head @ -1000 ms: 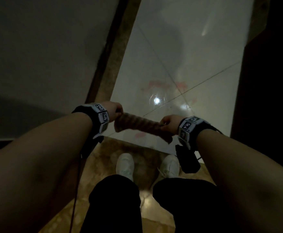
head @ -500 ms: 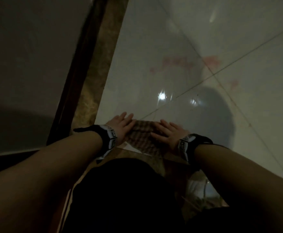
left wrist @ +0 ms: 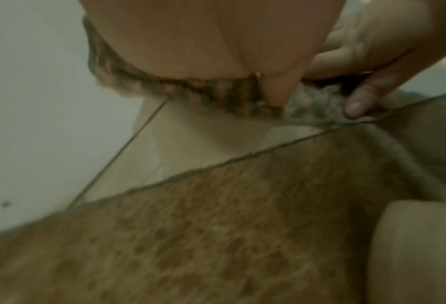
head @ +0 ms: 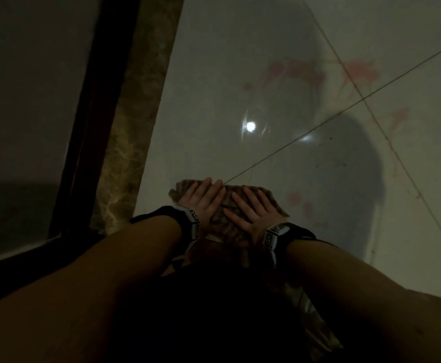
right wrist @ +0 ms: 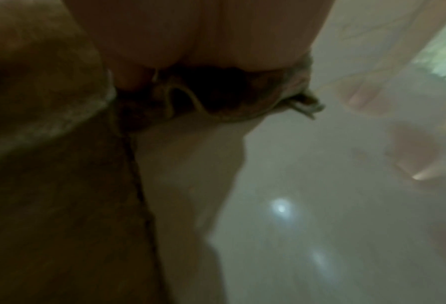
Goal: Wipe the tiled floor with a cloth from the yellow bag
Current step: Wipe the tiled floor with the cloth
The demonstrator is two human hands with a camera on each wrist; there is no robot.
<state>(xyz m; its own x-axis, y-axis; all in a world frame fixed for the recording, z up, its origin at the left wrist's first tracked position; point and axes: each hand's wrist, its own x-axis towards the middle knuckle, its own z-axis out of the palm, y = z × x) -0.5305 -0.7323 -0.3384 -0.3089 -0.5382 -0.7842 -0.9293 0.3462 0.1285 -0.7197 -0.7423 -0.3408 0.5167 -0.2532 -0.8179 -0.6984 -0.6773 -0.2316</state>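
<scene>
A brown checked cloth (head: 228, 206) lies flat on the glossy white tiled floor (head: 214, 113), close to my knees. My left hand (head: 203, 197) presses on its left half with straight fingers. My right hand (head: 248, 209) lies flat on its right half, fingers spread. In the left wrist view the cloth (left wrist: 216, 94) shows as a fuzzy edge under the palm, on the floor (left wrist: 34, 82). In the right wrist view the cloth (right wrist: 216, 98) bunches darkly beneath the palm. Pink-red stains (head: 298, 72) mark the tiles ahead, and smaller ones (head: 296, 199) lie just right of the cloth.
A brown marbled border strip (head: 135, 113) runs along the left of the tiles, beside a dark frame (head: 93, 113) and a grey wall. Grout lines (head: 358, 100) cross ahead. My dark-trousered legs fill the bottom of the head view.
I went from standing with the rolled cloth gripped in both fists to crouching. The cloth now lies spread on the floor, both palms flat on it, pushed slightly forward.
</scene>
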